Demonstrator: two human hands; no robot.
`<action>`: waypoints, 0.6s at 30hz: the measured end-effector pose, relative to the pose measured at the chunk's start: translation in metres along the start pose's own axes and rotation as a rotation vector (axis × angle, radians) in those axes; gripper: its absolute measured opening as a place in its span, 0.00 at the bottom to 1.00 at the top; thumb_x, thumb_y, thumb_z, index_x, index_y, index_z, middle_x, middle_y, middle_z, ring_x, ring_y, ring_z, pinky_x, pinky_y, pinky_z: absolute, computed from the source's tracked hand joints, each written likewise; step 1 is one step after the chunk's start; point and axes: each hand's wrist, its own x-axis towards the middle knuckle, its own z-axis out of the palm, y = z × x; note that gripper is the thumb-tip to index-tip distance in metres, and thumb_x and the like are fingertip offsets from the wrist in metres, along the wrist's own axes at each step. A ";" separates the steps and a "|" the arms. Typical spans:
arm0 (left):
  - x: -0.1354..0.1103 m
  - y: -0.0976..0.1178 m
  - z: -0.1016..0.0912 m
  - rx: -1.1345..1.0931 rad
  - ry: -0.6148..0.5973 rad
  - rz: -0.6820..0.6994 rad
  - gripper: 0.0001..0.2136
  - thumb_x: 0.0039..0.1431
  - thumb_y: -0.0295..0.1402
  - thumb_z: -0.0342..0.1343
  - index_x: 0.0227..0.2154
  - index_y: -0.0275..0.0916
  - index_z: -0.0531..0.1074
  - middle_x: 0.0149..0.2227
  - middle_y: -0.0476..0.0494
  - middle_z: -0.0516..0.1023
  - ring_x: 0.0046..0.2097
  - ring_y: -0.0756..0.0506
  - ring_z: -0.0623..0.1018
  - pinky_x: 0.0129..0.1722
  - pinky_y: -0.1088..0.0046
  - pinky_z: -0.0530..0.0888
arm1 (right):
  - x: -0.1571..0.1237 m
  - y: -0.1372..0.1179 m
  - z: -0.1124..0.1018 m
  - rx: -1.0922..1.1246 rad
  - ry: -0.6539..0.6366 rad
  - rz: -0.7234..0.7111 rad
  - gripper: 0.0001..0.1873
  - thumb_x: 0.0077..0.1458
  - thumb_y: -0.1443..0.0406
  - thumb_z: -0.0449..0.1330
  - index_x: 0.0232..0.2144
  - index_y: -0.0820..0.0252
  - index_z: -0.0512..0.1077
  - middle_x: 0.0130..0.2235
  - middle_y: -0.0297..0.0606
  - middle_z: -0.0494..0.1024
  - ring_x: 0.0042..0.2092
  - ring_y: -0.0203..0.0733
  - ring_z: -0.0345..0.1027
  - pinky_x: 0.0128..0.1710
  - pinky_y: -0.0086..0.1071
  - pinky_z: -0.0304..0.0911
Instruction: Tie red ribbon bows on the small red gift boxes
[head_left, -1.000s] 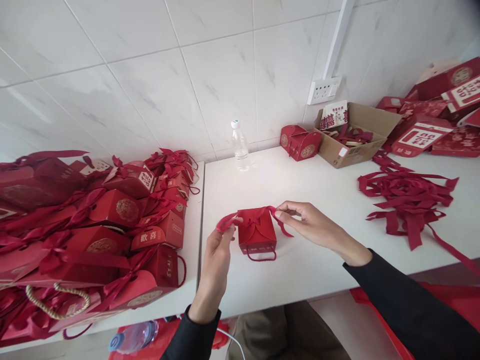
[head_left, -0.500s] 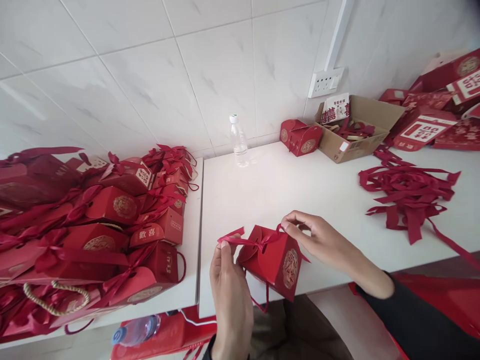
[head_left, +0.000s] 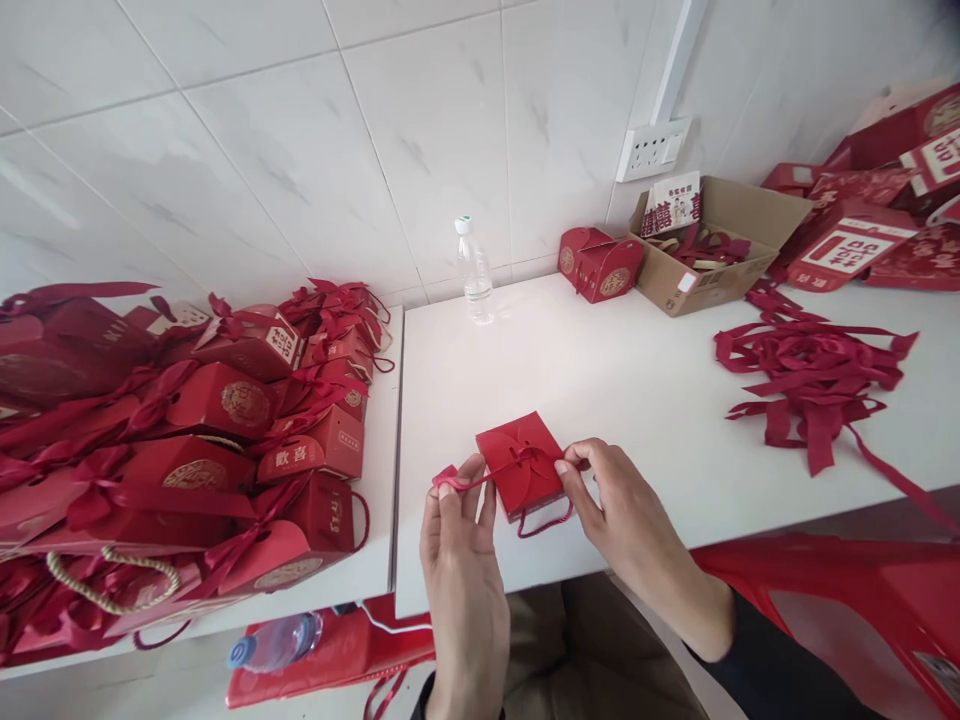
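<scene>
A small red gift box (head_left: 504, 447) sits near the table's front edge, its overlapping flaps facing up and a red cord handle (head_left: 546, 527) hanging at its near side. Across its top runs a red ribbon (head_left: 447, 476), crossed or knotted at the middle. My left hand (head_left: 463, 570), left of the box, pinches one end of that ribbon between thumb and fingers. On the other side my right hand (head_left: 634, 525) is closed by the box's right corner, thumb and forefinger on the ribbon's other part, which is mostly hidden.
Finished-looking red boxes with bows (head_left: 217, 400) are heaped on the left table. Further back stand a clear bottle (head_left: 474, 272), another red box (head_left: 600, 268) and a cardboard carton (head_left: 701, 285). Loose red ribbons (head_left: 817, 370) lie at right, with more red boxes (head_left: 851, 245) behind.
The box has turned and tipped so its flap top faces me. My right hand has moved down and closer to the box. My left hand keeps its pinch on the ribbon.
</scene>
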 end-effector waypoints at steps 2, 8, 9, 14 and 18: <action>0.005 0.002 -0.002 0.031 -0.038 0.033 0.09 0.66 0.38 0.60 0.35 0.38 0.79 0.44 0.41 0.85 0.54 0.43 0.81 0.61 0.59 0.74 | 0.004 0.000 -0.009 0.054 -0.051 0.047 0.11 0.71 0.56 0.50 0.39 0.54 0.66 0.38 0.40 0.75 0.38 0.48 0.69 0.31 0.36 0.61; 0.026 0.012 -0.003 0.200 -0.142 0.094 0.11 0.61 0.41 0.64 0.29 0.39 0.79 0.33 0.48 0.81 0.41 0.49 0.81 0.54 0.69 0.77 | 0.028 -0.003 -0.040 0.370 -0.152 0.285 0.19 0.68 0.47 0.52 0.34 0.54 0.67 0.29 0.30 0.65 0.29 0.39 0.57 0.27 0.32 0.54; 0.028 0.012 -0.003 0.217 -0.150 0.081 0.12 0.61 0.42 0.64 0.28 0.39 0.79 0.32 0.48 0.81 0.40 0.49 0.81 0.52 0.70 0.77 | 0.031 -0.002 -0.041 0.409 -0.143 0.303 0.20 0.68 0.47 0.53 0.34 0.54 0.67 0.29 0.30 0.63 0.29 0.39 0.55 0.28 0.32 0.54; 0.031 0.011 -0.008 0.278 -0.167 0.011 0.13 0.59 0.45 0.65 0.30 0.38 0.79 0.35 0.46 0.81 0.41 0.47 0.80 0.51 0.67 0.77 | 0.037 0.004 -0.042 0.486 -0.227 0.374 0.22 0.65 0.45 0.55 0.32 0.55 0.70 0.30 0.31 0.66 0.31 0.39 0.56 0.32 0.33 0.56; 0.036 0.019 -0.014 0.523 -0.256 0.043 0.13 0.60 0.44 0.63 0.38 0.38 0.79 0.45 0.42 0.82 0.43 0.46 0.79 0.47 0.69 0.76 | 0.035 0.007 -0.056 0.414 -0.410 0.353 0.22 0.65 0.44 0.56 0.38 0.55 0.75 0.35 0.35 0.73 0.36 0.42 0.63 0.37 0.34 0.60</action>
